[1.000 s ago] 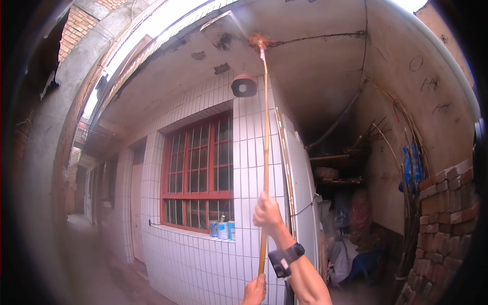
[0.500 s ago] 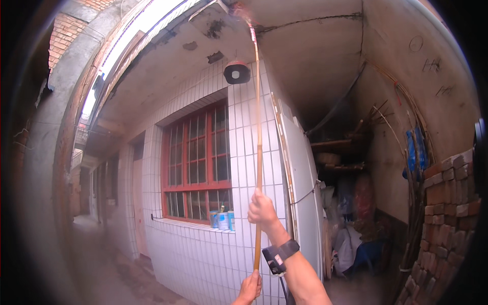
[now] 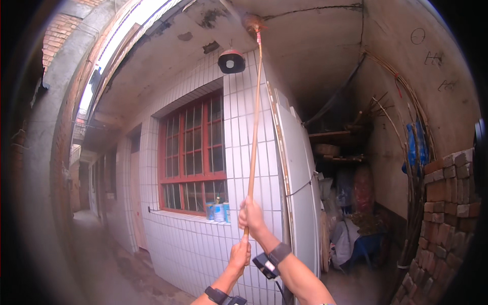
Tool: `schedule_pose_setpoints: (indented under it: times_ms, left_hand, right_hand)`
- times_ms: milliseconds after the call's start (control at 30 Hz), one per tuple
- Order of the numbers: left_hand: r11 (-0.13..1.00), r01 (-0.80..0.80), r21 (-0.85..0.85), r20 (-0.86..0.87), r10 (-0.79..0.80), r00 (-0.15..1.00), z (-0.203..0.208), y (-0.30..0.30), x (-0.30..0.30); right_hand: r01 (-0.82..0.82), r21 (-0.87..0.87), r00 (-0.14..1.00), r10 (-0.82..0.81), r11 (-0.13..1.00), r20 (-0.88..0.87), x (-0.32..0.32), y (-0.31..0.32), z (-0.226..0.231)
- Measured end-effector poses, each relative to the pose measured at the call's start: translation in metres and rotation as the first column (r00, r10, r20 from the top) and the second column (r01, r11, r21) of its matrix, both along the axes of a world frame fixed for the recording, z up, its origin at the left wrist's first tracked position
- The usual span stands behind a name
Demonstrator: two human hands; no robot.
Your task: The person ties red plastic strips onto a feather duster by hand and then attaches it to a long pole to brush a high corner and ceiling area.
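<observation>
A long-handled broom, its pole (image 3: 255, 117) thin and light brown, stretches steeply upward in front of the white tiled wall. Its reddish-brown head (image 3: 252, 22) is up at the ceiling, beside a crack; motion blurs its bristles. My right hand (image 3: 252, 217) is wrapped around the lower pole. Just below it, my left hand (image 3: 239, 253) grips the pole's bottom part, fingers closed. Each wrist wears a dark strap with a small black device. Near the pole's upper part, a lamp with a dark shade (image 3: 232, 61) hangs under the ceiling.
A red-framed barred window (image 3: 193, 147) is left of the pole, with blue and white cans (image 3: 218, 211) on its sill. White panels (image 3: 299, 168) lean to the right. Beyond are a cluttered alcove, stacked bricks (image 3: 442, 229), long sticks and a blue bag (image 3: 417, 147). A passage runs back left.
My left hand has come up closer to my right hand, and more of its forearm shows. The broom head has shifted slightly right and down in view. The pole now slants more.
</observation>
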State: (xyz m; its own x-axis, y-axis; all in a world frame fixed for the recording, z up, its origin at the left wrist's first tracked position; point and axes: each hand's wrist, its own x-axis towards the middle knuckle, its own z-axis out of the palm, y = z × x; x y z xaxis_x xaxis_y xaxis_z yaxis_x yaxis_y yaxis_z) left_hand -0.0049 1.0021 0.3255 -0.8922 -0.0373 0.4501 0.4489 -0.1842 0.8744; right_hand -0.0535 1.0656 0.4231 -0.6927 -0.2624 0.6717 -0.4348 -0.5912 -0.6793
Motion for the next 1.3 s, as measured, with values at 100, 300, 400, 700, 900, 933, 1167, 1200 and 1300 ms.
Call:
schedule_pose_setpoints:
  times_ms: [100,300,400,700,900,933,1167,1200,1300]
  left_hand:
    - [1.0,0.006,-0.011,-0.007,-0.006,1.0,0.007,0.019,-0.008]
    - [0.995,0.096,-0.031,0.048,-0.094,0.994,0.013,0.041,-0.016]
    - [0.998,0.063,-0.017,0.004,-0.063,0.998,0.021,0.045,-0.017]
    - [0.989,0.143,-0.026,0.057,-0.141,0.988,0.022,0.044,-0.003]
    - [0.991,0.136,-0.01,0.067,-0.135,0.989,0.029,0.038,0.007]
    - [0.994,0.106,0.0,0.026,-0.106,0.994,0.032,0.037,0.006]
    - [0.997,0.076,-0.003,-0.078,-0.076,0.994,0.079,0.033,0.012]
    - [0.998,0.059,-0.005,-0.107,-0.059,0.993,0.084,0.036,0.015]
    - [0.999,0.045,-0.005,-0.124,-0.046,0.991,0.08,0.038,0.023]
  right_hand:
    - [-0.029,-0.007,0.996,0.03,1.0,0.083,-0.005,0.016,-0.005]
    - [0.037,-0.027,0.99,-0.033,0.999,0.139,-0.019,0.042,-0.003]
    - [0.043,-0.03,0.988,-0.038,0.999,0.148,-0.016,0.047,0.005]
    - [0.044,-0.032,0.989,-0.039,0.999,0.145,-0.01,0.051,0.004]
    - [-0.003,-0.027,0.989,0.007,1.0,0.15,-0.002,0.043,0.011]
    - [-0.037,-0.013,0.989,0.039,0.999,0.144,0.001,0.04,0.015]
    - [-0.076,-0.018,0.995,0.077,0.997,0.056,0.01,0.037,0.069]
    - [-0.07,-0.024,0.996,0.072,0.997,0.058,0.013,0.039,0.074]
    - [-0.062,-0.011,0.998,0.062,0.998,0.028,0.028,0.039,0.074]
